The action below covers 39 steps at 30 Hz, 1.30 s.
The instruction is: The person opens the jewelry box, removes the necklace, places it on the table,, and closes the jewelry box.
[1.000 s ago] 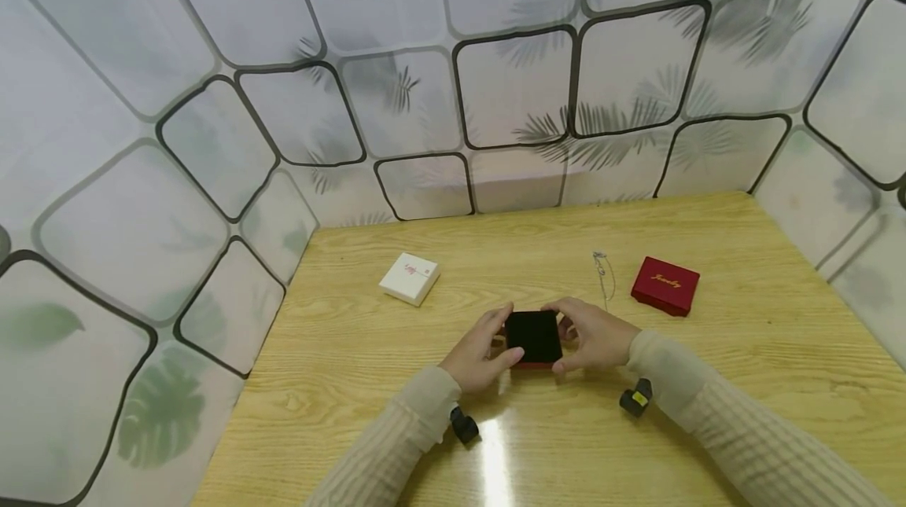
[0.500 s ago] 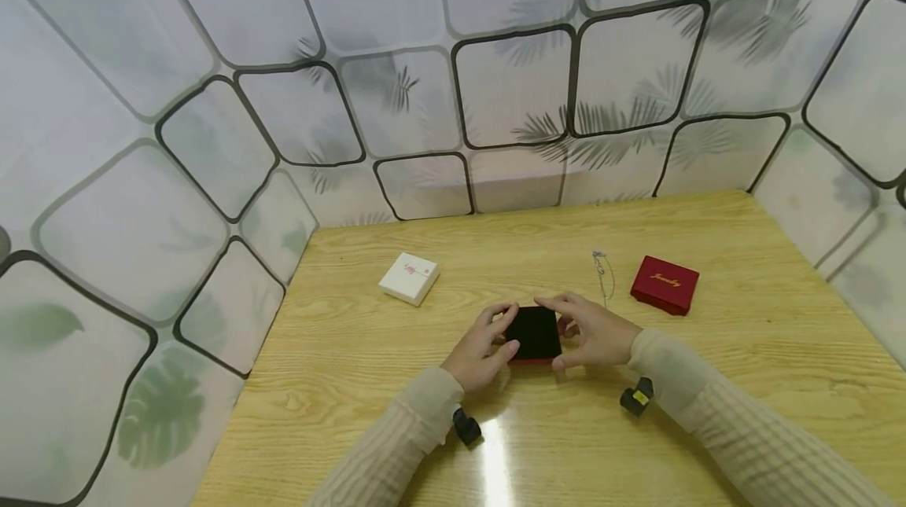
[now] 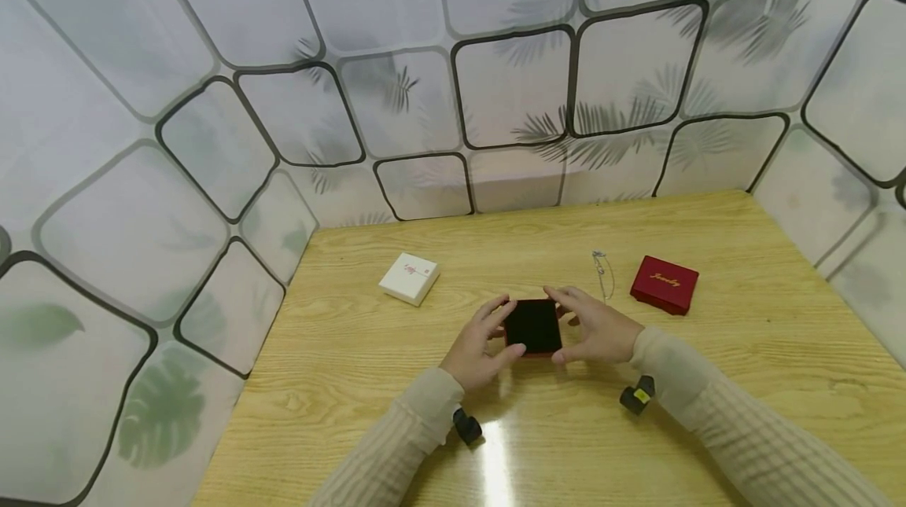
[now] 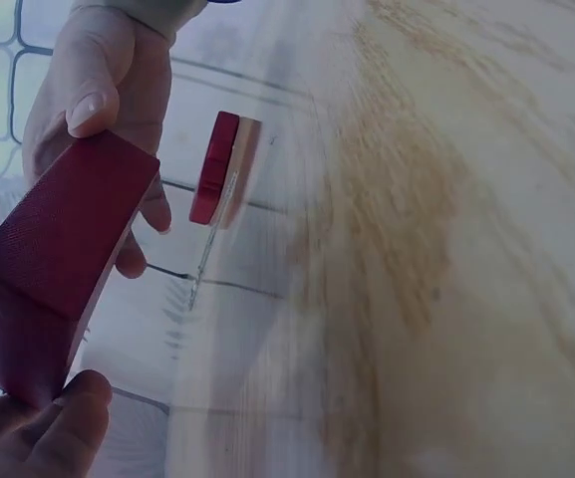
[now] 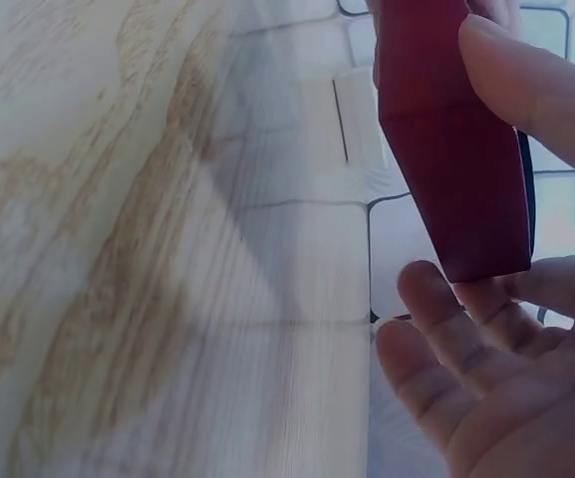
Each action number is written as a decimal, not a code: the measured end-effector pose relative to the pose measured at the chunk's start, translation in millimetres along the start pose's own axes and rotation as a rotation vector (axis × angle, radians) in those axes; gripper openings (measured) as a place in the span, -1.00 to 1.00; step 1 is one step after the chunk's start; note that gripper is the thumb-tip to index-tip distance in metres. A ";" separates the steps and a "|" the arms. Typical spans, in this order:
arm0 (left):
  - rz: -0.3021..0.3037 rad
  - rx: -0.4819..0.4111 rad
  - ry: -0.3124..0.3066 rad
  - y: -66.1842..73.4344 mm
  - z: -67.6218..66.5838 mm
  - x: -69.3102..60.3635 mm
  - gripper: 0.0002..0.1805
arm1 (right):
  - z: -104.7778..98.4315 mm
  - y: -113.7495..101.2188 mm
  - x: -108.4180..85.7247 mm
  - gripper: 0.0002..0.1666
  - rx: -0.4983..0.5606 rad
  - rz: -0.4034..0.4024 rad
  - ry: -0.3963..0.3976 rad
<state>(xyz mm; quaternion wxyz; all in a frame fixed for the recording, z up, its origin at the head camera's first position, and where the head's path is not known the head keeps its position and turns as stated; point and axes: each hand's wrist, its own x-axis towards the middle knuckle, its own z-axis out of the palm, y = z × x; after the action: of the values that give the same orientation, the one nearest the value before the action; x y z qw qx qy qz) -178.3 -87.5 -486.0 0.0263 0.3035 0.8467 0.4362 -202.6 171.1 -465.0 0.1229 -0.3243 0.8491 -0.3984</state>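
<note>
Between both hands, a red jewelry box part with a black top face [image 3: 532, 326] is held a little above the wooden table. My left hand [image 3: 477, 350] grips its left side, thumb at the near corner and fingers at the far one. On the opposite side my right hand [image 3: 600, 330] holds it by thumb and fingers. The left wrist view shows the plain red underside and wall of the box [image 4: 68, 229]; the same red box [image 5: 461, 149] appears between thumb and fingers in the right wrist view. Beyond the right hand lies a thin silver necklace [image 3: 602, 273].
A red box marked "Jewelry" [image 3: 665, 284] lies right of the necklace. Toward the back left sits a small white box [image 3: 409, 279] with red lettering. Patterned curtain-like walls [image 3: 517, 98] border the wooden table [image 3: 566, 444] at the back and sides.
The red box has shifted slightly away from me and its black face has levelled a little. Fingers of both hands have readjusted along its edges. The necklace and the other boxes stay put.
</note>
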 end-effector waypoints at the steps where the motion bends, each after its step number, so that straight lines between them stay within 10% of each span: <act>1: 0.002 0.004 0.000 0.0 0.2 0.2 -0.10 | -0.6 -0.1 -0.1 0.24 0.017 -0.003 0.003; 7: 0.000 0.003 0.002 -1.0 0.8 0.9 0.26 | -2.1 2.8 -0.5 0.23 0.084 -0.020 0.005; 25: 0.005 -0.020 0.100 -4.3 -1.4 -0.3 0.04 | -5.9 9.0 -2.8 0.18 0.127 -0.061 0.021; 39: -0.011 0.002 0.093 -5.6 -6.3 -6.8 0.04 | -52.5 24.3 -28.7 0.11 -0.112 0.036 0.158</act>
<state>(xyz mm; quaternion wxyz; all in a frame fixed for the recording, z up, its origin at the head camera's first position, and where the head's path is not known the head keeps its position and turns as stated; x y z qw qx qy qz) -177.5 -98.2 -487.8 -0.0110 0.2783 0.8491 0.4488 -216.4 232.5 -450.5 0.0441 -0.2830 0.8827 -0.3725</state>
